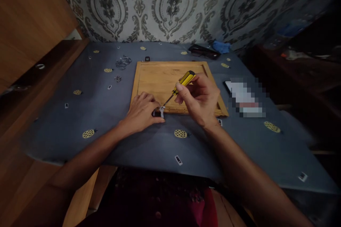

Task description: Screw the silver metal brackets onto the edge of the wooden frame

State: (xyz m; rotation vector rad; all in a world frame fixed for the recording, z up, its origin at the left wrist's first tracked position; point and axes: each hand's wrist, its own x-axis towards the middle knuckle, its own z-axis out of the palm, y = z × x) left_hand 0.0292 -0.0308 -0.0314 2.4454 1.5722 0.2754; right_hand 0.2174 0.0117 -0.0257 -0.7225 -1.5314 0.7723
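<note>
My right hand (201, 99) grips a yellow-and-black screwdriver (183, 82), tilted with its shaft pointing down to the left. Its tip meets, or nearly meets, a small grey-and-black fitting (161, 111) at the near edge of a framed wooden board (154, 78). With thumb and fingers, my left hand (144, 110) pinches this fitting against the board's edge. Fingers partly cover the fitting, so its exact kind does not show. The board lies flat on a blue tablecloth (149, 149) with a pineapple print.
To the board's left lie a small heap of screws (118, 78) and a tangle of thin metal pieces (123, 62). A small black square piece (147, 59) sits behind it. On the right is a phone (243, 99); a dark case (204, 51) and blue cloth (221, 46) lie at the back.
</note>
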